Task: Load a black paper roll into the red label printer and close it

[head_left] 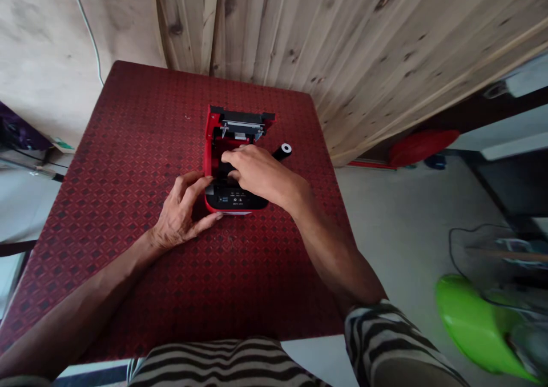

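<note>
A small red and black printer (236,200) sits on the table with its lid (240,119) raised, its front panel of buttons facing me. My left hand (182,207) grips the front left corner, fingers on the left edge and thumb along the front. Reaching into the opened compartment from the right is my right hand (252,167), its fingers curled. The palm covers much of the inside, so what those fingers hold, if anything, is hidden. A black roll with a white core (286,148) lies on the table just beyond my right hand.
The table (141,124) wears a red patterned cover and meets a wooden plank wall (274,39) at the back. On the floor to the right is a bright green plastic object (475,324). A pale cable (88,27) hangs at the upper left.
</note>
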`<state>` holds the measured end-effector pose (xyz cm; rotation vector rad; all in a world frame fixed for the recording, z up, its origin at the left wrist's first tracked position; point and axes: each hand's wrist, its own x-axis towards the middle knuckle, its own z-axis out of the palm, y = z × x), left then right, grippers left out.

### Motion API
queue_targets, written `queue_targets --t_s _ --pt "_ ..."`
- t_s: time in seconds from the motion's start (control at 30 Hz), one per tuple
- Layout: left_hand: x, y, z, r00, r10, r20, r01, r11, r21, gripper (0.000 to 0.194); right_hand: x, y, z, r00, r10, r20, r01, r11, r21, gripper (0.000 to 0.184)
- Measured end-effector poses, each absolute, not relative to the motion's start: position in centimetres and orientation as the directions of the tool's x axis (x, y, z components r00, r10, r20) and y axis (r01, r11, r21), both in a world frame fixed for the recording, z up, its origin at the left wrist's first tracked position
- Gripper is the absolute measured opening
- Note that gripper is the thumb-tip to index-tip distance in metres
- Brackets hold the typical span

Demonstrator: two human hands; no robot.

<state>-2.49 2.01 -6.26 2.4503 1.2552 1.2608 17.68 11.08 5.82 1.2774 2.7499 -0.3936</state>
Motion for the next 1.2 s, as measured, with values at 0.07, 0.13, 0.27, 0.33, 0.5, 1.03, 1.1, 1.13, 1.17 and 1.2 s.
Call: queue_targets --t_s 0.07,0.13,0.27,0.33,0.5,1.03,1.1,1.13,1.17,1.2 --pt "-2.5 2.0 -6.2 0.312 0.723 0.616 0.627 -0.644 0.438 0.079 17.7 11.5 5.4 -0.643 0.739 -0.200 0.765 0.613 -0.195 0.024" --pt "-2.5 2.0 -6.1 0.314 0.726 0.612 0.632 -0.641 0.436 0.079 17.7 11.8 5.1 -0.640 0.738 -0.214 0.769 0.612 -0.187 0.024" --pt "-2.5 2.0 -6.0 0.316 0.718 0.620 0.633 -0.646 0.425 0.080 17.8 12.0 4.8 -0.638 0.741 -0.212 0.770 0.608 -0.192 0.026" --pt "-2.5 2.0 -6.0 0.318 0.717 0.620 0.636 -0.646 0.422 0.081 17.7 12.1 4.7 -0.634 0.742 -0.219 0.774 0.604 -0.192 0.027" --pt "-2.4 2.0 -5.9 0.314 0.721 0.618 0.639 -0.642 0.424 0.079 17.9 12.1 4.8 -0.632 0.740 -0.230 0.774 0.591 -0.227 0.027" --pt "-3.8 4.4 -2.2 0.147 0.784 0.603 0.570 -0.566 0.596 0.079 22.7 5.4 3.6 -0.604 0.727 0.327 0.558 0.678 -0.478 0.014" --pt "-3.7 6.9 0.1 0.147 0.785 0.602 0.639 -0.540 0.548 0.073 22.6 5.0 3.1 -0.577 0.709 0.405 0.569 0.705 -0.424 0.008" --pt "-3.5 8.2 1.2 0.160 0.779 0.606 0.657 -0.542 0.524 0.074 22.6 4.8 2.8 -0.565 0.699 0.438 0.581 0.714 -0.391 0.009" --pt "-3.2 9.5 2.1 0.206 0.780 0.591 0.659 -0.557 0.505 0.074 22.5 4.5 2.6 -0.553 0.686 0.472 0.595 0.722 -0.354 0.011" --pt "-2.9 10.7 2.8 0.245 0.788 0.564 0.655 -0.563 0.503 0.075 22.3 4.3 2.4 -0.546 0.668 0.506 0.607 0.732 -0.311 0.015"
